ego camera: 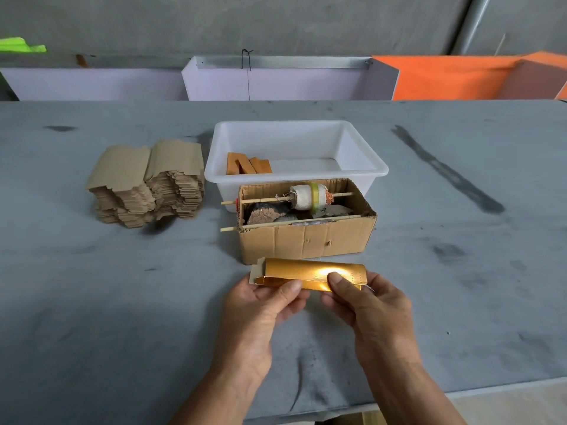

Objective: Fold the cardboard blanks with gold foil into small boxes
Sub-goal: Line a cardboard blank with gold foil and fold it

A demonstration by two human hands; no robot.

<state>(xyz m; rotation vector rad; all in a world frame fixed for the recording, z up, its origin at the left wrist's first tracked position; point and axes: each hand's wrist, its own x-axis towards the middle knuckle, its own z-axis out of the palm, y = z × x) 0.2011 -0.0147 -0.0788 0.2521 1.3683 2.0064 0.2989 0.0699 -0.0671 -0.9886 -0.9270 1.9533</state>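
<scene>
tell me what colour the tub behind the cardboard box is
White, slightly translucent: the tub shows best in the head view, the only one.

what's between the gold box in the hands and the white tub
In the head view, an open cardboard box with rolls on sticks sits between the gold box and the white tub.

A half-folded gold foil blank (310,274) lies lengthwise, its end flap open at left; brown flat blanks (147,182) sit stacked far left.
</scene>
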